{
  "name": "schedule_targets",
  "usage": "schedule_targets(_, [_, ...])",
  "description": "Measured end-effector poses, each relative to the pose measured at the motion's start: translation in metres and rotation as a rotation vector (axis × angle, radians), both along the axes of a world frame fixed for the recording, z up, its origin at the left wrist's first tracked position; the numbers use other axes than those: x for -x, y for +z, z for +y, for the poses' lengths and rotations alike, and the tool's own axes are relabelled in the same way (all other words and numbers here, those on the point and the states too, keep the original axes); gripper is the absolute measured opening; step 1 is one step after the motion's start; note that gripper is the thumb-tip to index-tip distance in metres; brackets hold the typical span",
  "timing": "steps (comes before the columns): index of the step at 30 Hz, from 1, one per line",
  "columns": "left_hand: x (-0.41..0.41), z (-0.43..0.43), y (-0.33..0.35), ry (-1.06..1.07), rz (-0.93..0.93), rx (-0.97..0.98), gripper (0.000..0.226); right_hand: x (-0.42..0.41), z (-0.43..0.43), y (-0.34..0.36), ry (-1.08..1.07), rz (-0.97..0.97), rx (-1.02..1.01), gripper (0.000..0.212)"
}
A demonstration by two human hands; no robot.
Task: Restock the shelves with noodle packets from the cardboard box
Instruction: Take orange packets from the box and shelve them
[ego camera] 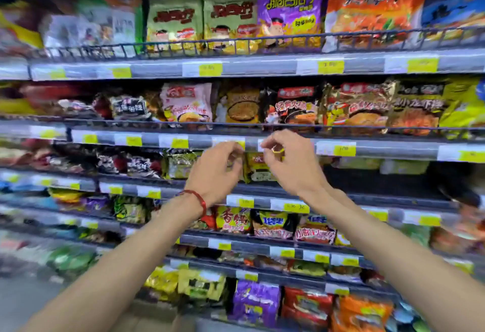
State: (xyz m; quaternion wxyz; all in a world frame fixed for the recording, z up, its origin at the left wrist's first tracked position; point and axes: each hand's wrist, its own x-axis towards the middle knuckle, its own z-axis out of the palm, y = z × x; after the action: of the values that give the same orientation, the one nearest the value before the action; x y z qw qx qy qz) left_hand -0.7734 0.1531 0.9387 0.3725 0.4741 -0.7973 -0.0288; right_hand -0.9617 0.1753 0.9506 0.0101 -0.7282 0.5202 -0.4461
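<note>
Evidently mid-placement, the fingers (235, 155) of the left hand (215, 174) curled in at the upper left corner of a yellow-and-brown plastic noodle packet (258, 170). Those of the right hand (294, 166) bent narrow at its upper right corner. Blur kept me from telling whether either set pinched the wrapper or merely lay against it.

The packet stood between both hands on the grey metal shelf (128, 189), third from the top, near an olive-green foil packet (181, 165). It sat upright on its lower edge, printed face towards the aisle. Its long axis seemed vertical, though the hands hid its sides.

I judged this one packet as good as shelved. To its right a dark gap (380, 180) ran along the same shelf, with pale green packets (357, 163) only at the back, so more stock seemed wanted there. The cardboard box was out of view, so what remained in it could not be told.
</note>
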Motion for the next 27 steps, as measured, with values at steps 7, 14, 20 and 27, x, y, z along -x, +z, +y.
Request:
schedule_targets(7, [-0.149,0.041,-0.086,0.066,-0.105,-0.172,0.017,-0.134,0.031,-0.1,-0.023,0.077,-0.182,0.011])
schedule_targets(14, [-0.266,0.061,-0.165,0.159,-0.144,-0.404,0.02,-0.243,0.042,-0.187,0.041,0.083,-0.364,0.011])
schedule_targets(20, [-0.34,0.039,-0.222,0.233,-0.178,-0.522,0.017,-0.329,0.008,-0.248,0.107,0.102,-0.492,0.012])
schedule_targets(27, [-0.423,-0.004,-0.289,0.323,-0.167,-0.78,0.02,-0.414,-0.036,-0.331,0.178,0.054,-0.696,0.01])
